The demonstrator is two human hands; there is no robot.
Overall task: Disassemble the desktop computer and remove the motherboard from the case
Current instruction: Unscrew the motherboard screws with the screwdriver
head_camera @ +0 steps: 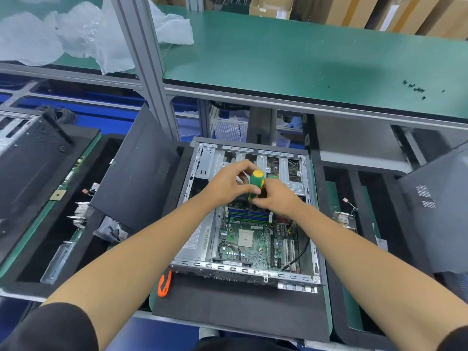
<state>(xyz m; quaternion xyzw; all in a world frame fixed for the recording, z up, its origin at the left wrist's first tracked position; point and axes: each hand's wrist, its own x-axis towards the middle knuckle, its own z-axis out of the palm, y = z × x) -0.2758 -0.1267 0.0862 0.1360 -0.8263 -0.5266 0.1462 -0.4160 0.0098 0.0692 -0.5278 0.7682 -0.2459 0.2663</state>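
Note:
An open grey metal computer case [200,249] lies flat on a black foam mat in front of me. Inside it sits the green motherboard [253,239] with blue memory slots and a white processor socket. A green and yellow screwdriver [256,182] stands upright over the far part of the board. My left hand [229,184] grips its handle, thumb across the front. My right hand [274,196] holds the lower part of the handle from the right. The screwdriver tip is hidden behind my hands.
A black side panel [136,173] leans at the left of the case, another [435,219] at the right. An orange tool [164,285] lies by the case's near left corner. Several small black screws [415,89] lie on the green shelf above. More parts fill the left tray.

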